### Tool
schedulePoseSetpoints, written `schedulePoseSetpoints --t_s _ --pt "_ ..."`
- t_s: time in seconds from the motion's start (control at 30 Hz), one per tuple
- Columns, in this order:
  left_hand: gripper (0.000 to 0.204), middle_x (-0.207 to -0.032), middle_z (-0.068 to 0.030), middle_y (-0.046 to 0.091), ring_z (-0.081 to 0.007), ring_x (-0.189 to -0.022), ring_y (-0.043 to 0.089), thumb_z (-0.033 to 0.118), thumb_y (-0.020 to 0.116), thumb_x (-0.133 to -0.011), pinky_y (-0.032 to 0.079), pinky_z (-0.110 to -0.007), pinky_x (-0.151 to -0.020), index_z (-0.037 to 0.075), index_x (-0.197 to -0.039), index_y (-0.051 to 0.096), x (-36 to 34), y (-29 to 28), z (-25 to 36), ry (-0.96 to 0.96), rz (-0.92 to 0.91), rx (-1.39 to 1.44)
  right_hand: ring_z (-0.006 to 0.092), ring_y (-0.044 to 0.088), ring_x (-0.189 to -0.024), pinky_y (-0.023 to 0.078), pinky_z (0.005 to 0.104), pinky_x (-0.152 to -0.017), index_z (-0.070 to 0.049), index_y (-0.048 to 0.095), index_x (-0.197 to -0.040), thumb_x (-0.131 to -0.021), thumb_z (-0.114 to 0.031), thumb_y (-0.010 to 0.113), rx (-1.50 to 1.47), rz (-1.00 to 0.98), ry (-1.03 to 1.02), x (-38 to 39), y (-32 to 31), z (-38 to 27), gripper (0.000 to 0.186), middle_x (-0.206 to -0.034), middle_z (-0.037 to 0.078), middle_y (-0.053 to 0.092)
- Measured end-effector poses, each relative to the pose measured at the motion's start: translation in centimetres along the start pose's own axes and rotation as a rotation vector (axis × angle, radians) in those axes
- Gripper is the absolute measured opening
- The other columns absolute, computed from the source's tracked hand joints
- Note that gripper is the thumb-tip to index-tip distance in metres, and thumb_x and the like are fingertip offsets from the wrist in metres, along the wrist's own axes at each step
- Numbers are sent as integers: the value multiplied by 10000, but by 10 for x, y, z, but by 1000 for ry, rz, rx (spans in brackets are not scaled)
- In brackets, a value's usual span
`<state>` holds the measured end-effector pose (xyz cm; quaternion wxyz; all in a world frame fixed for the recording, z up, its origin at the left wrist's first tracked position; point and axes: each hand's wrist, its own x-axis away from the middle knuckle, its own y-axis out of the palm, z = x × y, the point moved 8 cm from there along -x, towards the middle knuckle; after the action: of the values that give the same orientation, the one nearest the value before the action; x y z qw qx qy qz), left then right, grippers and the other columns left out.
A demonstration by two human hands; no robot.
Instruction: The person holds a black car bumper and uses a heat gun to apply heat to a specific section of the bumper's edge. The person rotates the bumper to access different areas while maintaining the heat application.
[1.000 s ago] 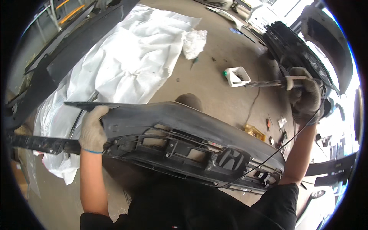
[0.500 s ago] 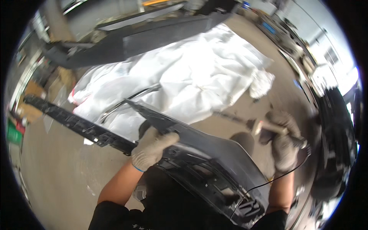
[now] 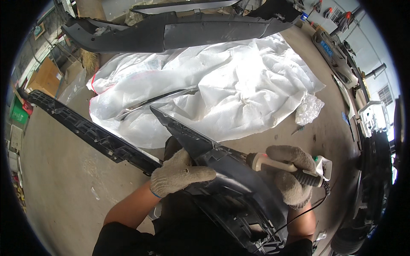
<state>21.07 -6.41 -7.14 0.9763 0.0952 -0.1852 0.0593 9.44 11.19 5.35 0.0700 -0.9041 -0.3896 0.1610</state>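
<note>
My gloved left hand [image 3: 178, 175] grips the upper part of a black plastic bumper [image 3: 237, 179] that lies slanting across my lap, its pointed end toward the white sheet. In my gloved right hand [image 3: 294, 175] is a corded tool with a beige body [image 3: 269, 163] and black rear grip, held along the bumper beside my left hand; its working tip is hard to make out. A long, ribbed black trim strip [image 3: 87, 123] extends leftward from behind my left hand. The tool's black cord runs down over the bumper.
A crumpled white sheet [image 3: 226, 98] with a long strip on it covers the floor ahead, below another long bumper [image 3: 200, 32]. A clump of clear wrap [image 3: 309, 109] and a white container [image 3: 325, 167] are right. Cardboard [image 3: 47, 74] is far left; dark car parts [image 3: 371, 187] line the right.
My view has swung left. The bumper is now turned more steeply, end away from me. My right hand has brought the tool in from the right, close beside my left hand.
</note>
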Motion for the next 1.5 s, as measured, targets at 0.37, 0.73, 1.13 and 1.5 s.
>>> schedulePoseSetpoints --t_s 0.37,0.73,1.13,1.5 --pt "551 -1079 -105 627 -196 -1024 579 264 809 -759 473 -324 -886 20 -1198 584 4 0 6 107 33 14 205 693 -890 561 319 -794 6 682 -1059 -755 23 723 52 96 156 1 3 12 307 -980 139 712" --pt "520 -1059 -91 626 -192 -979 588 272 804 -782 486 -336 -855 27 -1180 576 3 1 2 197 43 -8 209 688 -903 563 332 -795 32 671 -1072 -779 -65 697 -38 130 236 10 7 27 310 -1010 153 705" --pt "503 -1023 -112 613 -196 -956 582 311 793 -790 487 -348 -831 33 -1162 599 2 0 -2 248 55 -167 197 686 -741 567 301 -639 76 637 -1093 -817 -472 724 -74 148 278 18 11 30 620 -920 163 684" --pt "470 -911 -77 601 -176 -836 565 315 780 -787 483 -354 -751 17 -1104 603 2 -1 -12 198 42 -181 153 661 -694 541 260 -600 67 626 -1117 -806 -432 734 -95 151 315 21 14 31 597 -877 145 688"
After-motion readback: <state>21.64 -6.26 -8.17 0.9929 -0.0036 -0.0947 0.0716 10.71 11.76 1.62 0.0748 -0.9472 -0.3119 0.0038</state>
